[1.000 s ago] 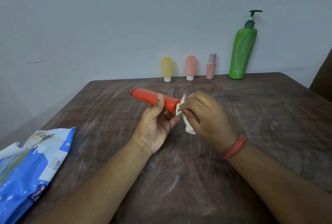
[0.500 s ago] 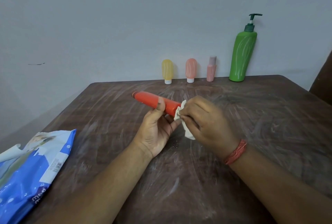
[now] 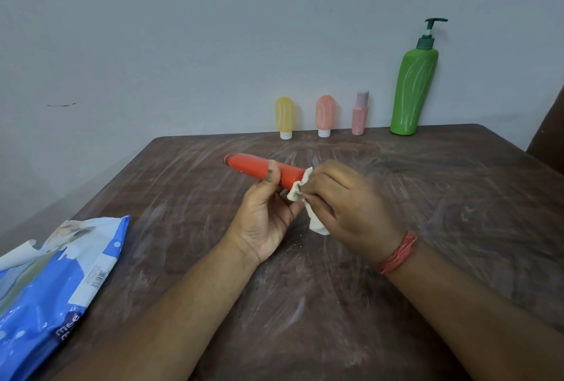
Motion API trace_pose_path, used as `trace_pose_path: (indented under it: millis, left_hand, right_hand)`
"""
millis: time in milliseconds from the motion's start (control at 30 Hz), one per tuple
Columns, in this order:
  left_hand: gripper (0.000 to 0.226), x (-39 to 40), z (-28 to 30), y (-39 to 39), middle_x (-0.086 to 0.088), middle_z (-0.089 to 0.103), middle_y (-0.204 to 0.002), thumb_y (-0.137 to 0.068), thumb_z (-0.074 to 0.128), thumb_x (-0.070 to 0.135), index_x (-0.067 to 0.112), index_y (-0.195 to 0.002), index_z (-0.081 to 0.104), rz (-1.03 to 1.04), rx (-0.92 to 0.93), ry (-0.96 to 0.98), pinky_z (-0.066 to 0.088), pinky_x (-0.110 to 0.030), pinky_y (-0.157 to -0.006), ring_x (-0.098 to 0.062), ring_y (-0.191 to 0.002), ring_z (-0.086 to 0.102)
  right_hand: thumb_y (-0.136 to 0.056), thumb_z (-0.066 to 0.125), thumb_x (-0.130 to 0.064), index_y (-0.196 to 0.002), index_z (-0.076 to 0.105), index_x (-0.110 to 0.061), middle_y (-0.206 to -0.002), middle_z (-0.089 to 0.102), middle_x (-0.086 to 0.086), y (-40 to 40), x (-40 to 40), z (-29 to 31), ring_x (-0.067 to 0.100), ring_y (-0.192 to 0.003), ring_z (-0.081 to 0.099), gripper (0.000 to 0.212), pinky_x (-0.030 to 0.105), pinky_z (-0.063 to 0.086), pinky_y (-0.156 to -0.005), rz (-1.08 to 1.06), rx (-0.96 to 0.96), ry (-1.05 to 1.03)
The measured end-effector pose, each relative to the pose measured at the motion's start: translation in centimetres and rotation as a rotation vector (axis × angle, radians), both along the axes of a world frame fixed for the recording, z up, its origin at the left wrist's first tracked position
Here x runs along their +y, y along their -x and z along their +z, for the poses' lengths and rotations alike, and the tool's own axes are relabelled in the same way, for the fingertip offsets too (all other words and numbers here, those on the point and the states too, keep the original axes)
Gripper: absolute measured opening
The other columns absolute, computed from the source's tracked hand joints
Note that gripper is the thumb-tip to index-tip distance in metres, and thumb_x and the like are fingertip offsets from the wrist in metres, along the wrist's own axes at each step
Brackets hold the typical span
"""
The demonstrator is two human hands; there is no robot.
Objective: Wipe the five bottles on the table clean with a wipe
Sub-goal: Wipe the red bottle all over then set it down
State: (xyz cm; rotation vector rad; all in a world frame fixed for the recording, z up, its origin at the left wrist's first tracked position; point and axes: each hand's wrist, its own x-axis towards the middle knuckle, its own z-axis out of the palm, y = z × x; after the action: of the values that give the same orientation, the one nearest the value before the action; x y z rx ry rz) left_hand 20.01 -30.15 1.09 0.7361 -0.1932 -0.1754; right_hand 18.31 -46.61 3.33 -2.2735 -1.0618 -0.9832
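At frame centre our left hand [image 3: 262, 215] grips the red bottle [image 3: 259, 167]; our right hand [image 3: 345, 206] pinches the wipe [image 3: 300, 194] against it. Four bottles [image 3: 325, 115] line the table's [image 3: 427, 197] far edge.

Bare forearms; red thread wristband [image 3: 398, 254]

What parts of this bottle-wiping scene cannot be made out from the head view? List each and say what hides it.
- Near end of the red bottle: covered by the wipe and the right hand.
- Left hand fingers: behind the bottle, only the thumb shows on top.
- Wipes pack: cut off by the left and bottom edges, brand text partly lost.
- Yellow bottle, peach bottle, pink bottle: too small to read any labels.
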Motion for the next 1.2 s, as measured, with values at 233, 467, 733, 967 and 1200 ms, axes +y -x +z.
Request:
trace_pose_path:
  millis: [233,467,733,967,1200]
  left_hand:
    - [0.079,-0.1,0.4,0.1,-0.022,0.049,-0.124,-0.081,0.075,0.038,-0.006,-0.14,0.044,0.032,0.013,-0.062,0.059,-0.038,-0.088,-0.027,-0.112,0.058]
    - [0.071,0.3,0.1,0.0,-0.021,0.061,-0.121,-0.084,0.073,0.035,0.001,-0.139,0.044,0.059,-0.009,-0.11,0.056,-0.048,-0.096,-0.033,-0.119,0.063]
    - [0.076,0.5,0.1,0.1,-0.023,0.065,-0.13,-0.089,0.063,0.05,0.002,-0.144,0.045,0.012,-0.013,-0.129,0.056,-0.049,-0.096,-0.035,-0.121,0.064]
    - [0.055,0.0,-0.5,0.2,-0.023,0.068,-0.124,-0.093,0.057,0.049,0.01,-0.131,0.066,-0.19,0.03,-0.2,0.059,-0.045,-0.084,-0.034,-0.104,0.07]
    - [0.057,-0.3,-0.5,0.3,-0.022,0.07,-0.11,-0.095,0.051,0.048,0.008,-0.135,0.056,-0.171,0.057,-0.23,0.057,-0.034,-0.061,-0.028,-0.077,0.066]
  right_hand:
    - [-0.09,0.067,-0.002,-0.092,0.07,-0.006,-0.093,0.062,0.003,0.5,-0.6,0.3,0.012,-0.086,0.058,0.005,0.021,0.047,-0.078,-0.028,0.01,-0.114]
    - [-0.092,0.065,-0.003,-0.098,0.071,-0.013,-0.096,0.061,-0.008,0.0,-0.9,-0.1,0.004,-0.085,0.056,0.013,0.009,0.039,-0.075,-0.112,0.137,-0.191]
    - [-0.089,0.068,-0.003,-0.097,0.075,-0.021,-0.095,0.068,-0.015,-0.2,-0.2,-0.8,0.002,-0.09,0.064,0.021,0.009,0.047,-0.075,-0.014,0.406,-0.43]
    - [-0.091,0.069,-0.01,-0.087,0.069,-0.032,-0.086,0.071,-0.008,-1.7,-0.4,-0.9,0.009,-0.081,0.069,0.022,0.029,0.058,-0.072,-0.091,0.566,-0.887]
    - [-0.092,0.067,-0.005,-0.088,0.068,-0.025,-0.083,0.074,-0.008,-1.6,-0.9,-0.5,0.005,-0.077,0.07,0.02,0.018,0.054,-0.063,0.061,0.616,-1.084]
